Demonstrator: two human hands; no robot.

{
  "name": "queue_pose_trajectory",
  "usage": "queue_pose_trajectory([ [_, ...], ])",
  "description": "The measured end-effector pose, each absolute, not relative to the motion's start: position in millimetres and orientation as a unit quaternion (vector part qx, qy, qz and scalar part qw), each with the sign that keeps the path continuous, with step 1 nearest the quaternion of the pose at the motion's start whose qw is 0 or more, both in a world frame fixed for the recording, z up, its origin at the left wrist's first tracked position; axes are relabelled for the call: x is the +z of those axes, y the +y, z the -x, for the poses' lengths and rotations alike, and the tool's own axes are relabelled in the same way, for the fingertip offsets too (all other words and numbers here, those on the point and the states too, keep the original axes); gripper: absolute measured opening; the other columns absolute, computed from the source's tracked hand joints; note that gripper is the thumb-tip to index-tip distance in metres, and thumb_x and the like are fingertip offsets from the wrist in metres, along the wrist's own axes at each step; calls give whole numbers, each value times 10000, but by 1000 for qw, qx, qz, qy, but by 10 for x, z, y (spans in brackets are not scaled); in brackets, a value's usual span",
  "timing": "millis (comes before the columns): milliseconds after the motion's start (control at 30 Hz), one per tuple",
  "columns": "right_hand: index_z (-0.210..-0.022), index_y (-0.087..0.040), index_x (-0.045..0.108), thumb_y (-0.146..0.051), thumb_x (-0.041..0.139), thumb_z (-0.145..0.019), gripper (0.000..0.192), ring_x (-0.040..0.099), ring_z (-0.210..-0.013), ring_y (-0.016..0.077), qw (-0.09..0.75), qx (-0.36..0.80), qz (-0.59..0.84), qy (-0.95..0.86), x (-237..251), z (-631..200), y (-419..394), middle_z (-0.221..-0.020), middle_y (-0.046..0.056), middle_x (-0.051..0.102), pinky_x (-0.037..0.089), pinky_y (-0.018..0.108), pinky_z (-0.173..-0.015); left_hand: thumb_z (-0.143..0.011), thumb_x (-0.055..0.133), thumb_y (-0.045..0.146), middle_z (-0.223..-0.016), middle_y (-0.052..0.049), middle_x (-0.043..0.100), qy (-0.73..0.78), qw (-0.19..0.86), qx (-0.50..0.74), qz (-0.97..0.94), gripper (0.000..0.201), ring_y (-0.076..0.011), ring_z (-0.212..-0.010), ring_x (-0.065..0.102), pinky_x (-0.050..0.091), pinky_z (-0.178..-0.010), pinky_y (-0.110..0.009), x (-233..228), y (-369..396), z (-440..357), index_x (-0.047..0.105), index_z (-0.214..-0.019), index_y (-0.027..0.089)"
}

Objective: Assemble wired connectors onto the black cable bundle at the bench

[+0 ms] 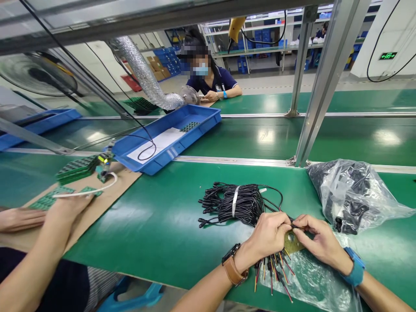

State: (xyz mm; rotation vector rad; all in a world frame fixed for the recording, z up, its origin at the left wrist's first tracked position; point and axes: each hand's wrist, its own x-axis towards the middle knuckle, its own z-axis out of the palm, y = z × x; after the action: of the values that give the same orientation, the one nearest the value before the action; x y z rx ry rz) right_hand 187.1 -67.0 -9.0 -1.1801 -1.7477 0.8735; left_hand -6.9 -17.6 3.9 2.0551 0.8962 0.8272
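Both hands are pinched shut at the near right of the tabletop (156, 225): left hand (268, 236) on a black wire (294, 225), right hand (320, 242) on a small brass board (292, 243). The tied wire bundle (237, 203) just beyond could snag and drag; a slip could pull the thin leads (276, 271) loose.

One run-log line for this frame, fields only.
left hand: pinching black wires | right hand: on small brass-coloured board | cable bundle: tied, beside hands | plastic bag: right
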Motion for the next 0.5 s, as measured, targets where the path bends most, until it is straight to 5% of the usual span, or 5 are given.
queue_pose_trajectory([
  [500, -953, -198, 620, -326, 564, -999, 147, 640, -735, 177, 404, 342, 480, -699, -154, -1876, -656, -863, 48, 681, 529, 272, -685, -906, 571, 142, -830, -20, 686, 337, 336, 230, -849, 73, -177, -766, 640, 450, -705, -272, 214, -88, 155, 614, -871, 189],
])
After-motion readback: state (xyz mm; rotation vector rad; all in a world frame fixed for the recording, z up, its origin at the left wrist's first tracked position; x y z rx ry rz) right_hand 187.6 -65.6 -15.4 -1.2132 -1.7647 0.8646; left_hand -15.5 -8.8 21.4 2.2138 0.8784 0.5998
